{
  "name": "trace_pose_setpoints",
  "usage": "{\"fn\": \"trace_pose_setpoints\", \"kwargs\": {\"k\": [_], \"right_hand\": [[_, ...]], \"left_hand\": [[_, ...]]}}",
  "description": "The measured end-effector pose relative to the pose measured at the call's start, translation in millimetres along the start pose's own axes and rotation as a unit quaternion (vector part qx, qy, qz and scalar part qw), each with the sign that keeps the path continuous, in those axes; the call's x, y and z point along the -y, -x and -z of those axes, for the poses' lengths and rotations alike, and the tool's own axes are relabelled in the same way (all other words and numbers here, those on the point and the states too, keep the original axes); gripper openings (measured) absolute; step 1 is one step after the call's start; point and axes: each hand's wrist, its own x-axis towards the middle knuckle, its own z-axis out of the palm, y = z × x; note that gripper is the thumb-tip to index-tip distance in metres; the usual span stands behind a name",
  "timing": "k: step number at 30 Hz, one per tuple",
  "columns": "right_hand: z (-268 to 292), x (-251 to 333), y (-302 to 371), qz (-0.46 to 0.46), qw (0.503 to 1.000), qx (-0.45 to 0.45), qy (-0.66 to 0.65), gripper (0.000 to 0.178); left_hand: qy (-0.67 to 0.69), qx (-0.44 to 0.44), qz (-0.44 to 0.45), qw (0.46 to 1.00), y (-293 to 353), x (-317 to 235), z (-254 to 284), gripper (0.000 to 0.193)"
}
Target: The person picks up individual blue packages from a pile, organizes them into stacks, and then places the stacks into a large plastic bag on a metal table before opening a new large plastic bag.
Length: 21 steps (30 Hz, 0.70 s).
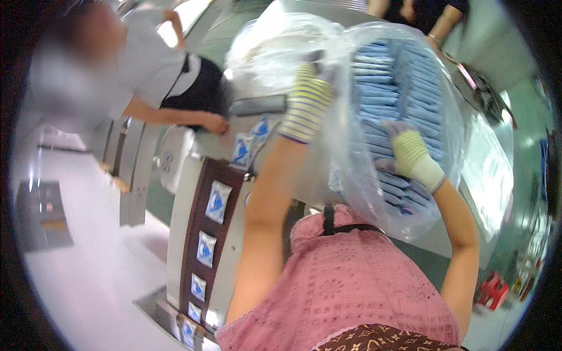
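Observation:
A clear plastic bag (453, 111) in front of me is filled with rows of flat light-blue packets (374, 93). My right hand (415, 158), in a pale yellow-striped glove with grey fingertips, reaches into it. Its thumb and fingers close around part of the near rows. My left hand (305, 102), in a matching striped glove, is raised at the bag's left edge. Motion blurs its grey fingertips, so I cannot make out whether they grip the plastic. Past my left forearm, several white-and-blue sachets (218, 202) lie in a line on a dark conveyor belt (202, 225).
Two more sachets (241, 149) lie at the belt's far end, near a grey bar (259, 105). Another white plastic bag (269, 50) stands behind. A person (155, 76) at the left reaches toward the belt; another's arms (445, 23) show at the top. A red stool (493, 291) stands right.

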Motion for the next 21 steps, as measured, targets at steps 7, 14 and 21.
{"fn": "trace_pose_setpoints", "kwargs": {"k": [7, 14, 21], "right_hand": [[-31.8, -16.9, 8.0, 0.04, 0.997, -0.043, 0.053, 0.09], [-54.9, -46.6, 19.8, 0.07, 0.993, -0.065, 0.075, 0.083], [-65.5, -59.8, 26.3, 0.026, 0.996, -0.012, 0.08, 0.086]], "left_hand": [[-0.219, -0.009, -0.228, 0.949, 79.5, 11.7, 36.3, 0.043], [-0.593, -0.111, 0.153, 0.783, 192.8, 43.3, 273.0, 0.031], [-0.643, -0.167, 0.337, 0.667, 285.4, 72.3, 345.8, 0.068]]}}
